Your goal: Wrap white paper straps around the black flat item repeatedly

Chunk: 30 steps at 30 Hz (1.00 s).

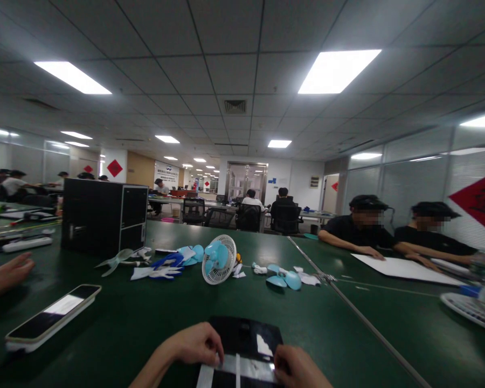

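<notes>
A glossy black panel [242, 337] with pale and silvery strips [238, 369] across its near part lies before me at the bottom of the head view. My left hand [198, 345] is closed, its curled fingers gripping the panel's left edge beside a white strip. At the right edge, the bent fingers of my right hand [297, 368] are closed on the panel too. The fingertips are partly hidden, and the panel's near end is cut off by the frame.
Beyond the panel stand a small white fan [219, 260], blue-and-white gloves [165, 267] and loose blue fan blades [285, 277]. A black computer case [92, 215] is behind, left. A phone [56, 312] lies near another person's hand [8, 276]. Two co-workers handle a white board [404, 269].
</notes>
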Tool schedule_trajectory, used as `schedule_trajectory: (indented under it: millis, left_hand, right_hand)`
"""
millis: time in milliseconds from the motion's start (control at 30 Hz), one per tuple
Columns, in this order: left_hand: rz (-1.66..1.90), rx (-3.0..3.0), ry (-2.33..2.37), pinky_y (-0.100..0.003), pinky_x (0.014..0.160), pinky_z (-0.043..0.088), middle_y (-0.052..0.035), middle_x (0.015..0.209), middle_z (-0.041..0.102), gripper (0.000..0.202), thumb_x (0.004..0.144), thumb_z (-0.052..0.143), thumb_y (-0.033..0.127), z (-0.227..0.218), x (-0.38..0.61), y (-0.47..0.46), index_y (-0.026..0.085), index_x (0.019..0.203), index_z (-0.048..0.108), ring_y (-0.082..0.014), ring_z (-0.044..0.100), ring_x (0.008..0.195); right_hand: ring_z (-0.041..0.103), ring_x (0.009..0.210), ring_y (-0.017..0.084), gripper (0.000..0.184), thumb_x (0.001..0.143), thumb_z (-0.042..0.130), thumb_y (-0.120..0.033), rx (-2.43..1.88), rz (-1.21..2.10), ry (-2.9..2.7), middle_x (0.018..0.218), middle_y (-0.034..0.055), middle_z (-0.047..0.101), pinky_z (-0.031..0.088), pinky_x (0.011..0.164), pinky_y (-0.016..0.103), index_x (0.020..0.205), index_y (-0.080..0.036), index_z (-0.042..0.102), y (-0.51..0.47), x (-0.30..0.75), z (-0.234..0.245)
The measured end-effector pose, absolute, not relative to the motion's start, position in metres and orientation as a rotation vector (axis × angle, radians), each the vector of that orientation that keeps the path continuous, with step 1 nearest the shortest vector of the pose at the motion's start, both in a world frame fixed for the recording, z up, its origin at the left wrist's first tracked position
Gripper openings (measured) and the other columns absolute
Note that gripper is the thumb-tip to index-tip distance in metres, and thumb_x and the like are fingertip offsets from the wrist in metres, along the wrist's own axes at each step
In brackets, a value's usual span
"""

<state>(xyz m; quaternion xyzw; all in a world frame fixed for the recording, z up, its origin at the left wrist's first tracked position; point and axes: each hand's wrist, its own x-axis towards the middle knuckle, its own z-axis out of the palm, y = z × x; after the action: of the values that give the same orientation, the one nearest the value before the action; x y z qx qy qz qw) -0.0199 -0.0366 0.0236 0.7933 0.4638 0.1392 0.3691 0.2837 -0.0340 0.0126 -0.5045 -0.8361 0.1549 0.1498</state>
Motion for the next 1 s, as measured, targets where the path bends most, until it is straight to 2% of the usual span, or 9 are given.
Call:
schedule_trajectory:
  millis: [133, 200, 333, 400, 467, 567, 667, 833, 1000]
  left_hand:
    - [0.393, 1.982, 1.095, -0.020, 0.059, 0.036, 0.0014, 0.076, 0.065, 0.025, 0.070, 0.066, 0.031, 0.023, -0.024, -0.034, 0.022, 0.092, 0.074, -0.0120, 0.052, 0.068]
    - [0.550, 1.855, 1.028, -0.021, 0.059, 0.038, -0.0006, 0.081, 0.065, 0.033, 0.073, 0.067, 0.037, 0.025, -0.029, -0.030, 0.020, 0.100, 0.071, -0.0122, 0.054, 0.069]
    - [1.429, 1.216, 0.937, -0.021, 0.054, 0.038, -0.0025, 0.085, 0.063, 0.056, 0.079, 0.058, 0.054, 0.036, -0.052, -0.022, 0.020, 0.123, 0.054, -0.0113, 0.055, 0.066]
    - [1.750, 0.903, 0.758, -0.022, 0.061, 0.043, -0.0027, 0.087, 0.064, 0.050, 0.084, 0.049, 0.057, 0.041, -0.069, -0.019, 0.021, 0.120, 0.055, -0.0123, 0.058, 0.071]
    - [1.887, 0.752, 0.660, -0.023, 0.062, 0.045, -0.0021, 0.082, 0.065, 0.046, 0.087, 0.044, 0.055, 0.042, -0.082, -0.016, 0.020, 0.113, 0.058, -0.0122, 0.059, 0.070]
    - [1.789, 0.866, 0.819, -0.024, 0.060, 0.044, -0.0019, 0.076, 0.066, 0.051, 0.084, 0.044, 0.059, 0.032, -0.078, -0.010, 0.018, 0.108, 0.061, -0.0127, 0.059, 0.065]
    - [1.355, 1.395, 1.242, -0.025, 0.053, 0.040, -0.0017, 0.064, 0.064, 0.056, 0.074, 0.055, 0.063, 0.015, -0.052, -0.003, 0.013, 0.098, 0.066, -0.0133, 0.054, 0.053]
    - [1.152, 1.881, 1.586, -0.032, 0.076, 0.046, -0.0078, 0.091, 0.068, 0.047, 0.077, 0.053, 0.053, 0.001, -0.030, -0.002, 0.015, 0.101, 0.067, -0.0208, 0.062, 0.082]
    - [1.075, 1.924, 1.615, -0.036, 0.096, 0.042, -0.0108, 0.123, 0.057, 0.055, 0.076, 0.056, 0.054, 0.004, -0.049, -0.007, 0.018, 0.117, 0.060, -0.0255, 0.054, 0.113]
  right_hand:
    - [0.064, 0.076, 0.017, 0.020, 0.072, 0.053, -0.013, -1.465, 0.463, -2.400, 0.084, 0.0052, 0.073, 0.039, 0.063, 0.022, 0.081, -0.019, 0.070, -0.036, 0.283, 0.014]
    - [0.064, 0.075, 0.017, 0.020, 0.072, 0.053, -0.013, -1.469, 0.458, -2.391, 0.082, 0.0048, 0.072, 0.039, 0.062, 0.022, 0.080, -0.019, 0.070, -0.035, 0.284, 0.014]
    - [0.063, 0.073, 0.016, 0.018, 0.077, 0.051, -0.017, -1.418, 0.434, -2.339, 0.079, 0.0037, 0.072, 0.039, 0.062, 0.022, 0.079, -0.020, 0.068, -0.034, 0.286, 0.017]
    - [0.063, 0.073, 0.016, 0.017, 0.081, 0.050, -0.022, -1.392, 0.418, -2.292, 0.079, 0.0034, 0.071, 0.039, 0.063, 0.023, 0.082, -0.020, 0.067, -0.034, 0.286, 0.020]
    - [0.062, 0.073, 0.016, 0.017, 0.083, 0.050, -0.025, -1.372, 0.411, -2.251, 0.079, 0.0028, 0.071, 0.039, 0.064, 0.023, 0.084, -0.020, 0.066, -0.034, 0.287, 0.023]
    - [0.062, 0.072, 0.016, 0.017, 0.084, 0.049, -0.028, -1.355, 0.393, -2.224, 0.079, 0.0021, 0.070, 0.040, 0.064, 0.023, 0.085, -0.021, 0.065, -0.032, 0.289, 0.024]
    - [0.061, 0.074, 0.017, 0.017, 0.084, 0.049, -0.027, -1.374, 0.348, -2.217, 0.081, 0.0025, 0.070, 0.040, 0.065, 0.024, 0.086, -0.021, 0.065, -0.029, 0.293, 0.023]
    - [0.060, 0.077, 0.018, 0.019, 0.083, 0.047, -0.027, -1.422, 0.292, -2.212, 0.084, 0.0043, 0.068, 0.041, 0.067, 0.026, 0.087, -0.021, 0.065, -0.027, 0.299, 0.026]
    - [0.060, 0.084, 0.019, 0.019, 0.083, 0.049, -0.027, -1.419, 0.295, -2.247, 0.092, 0.0054, 0.065, 0.043, 0.074, 0.027, 0.089, -0.021, 0.065, -0.031, 0.299, 0.031]
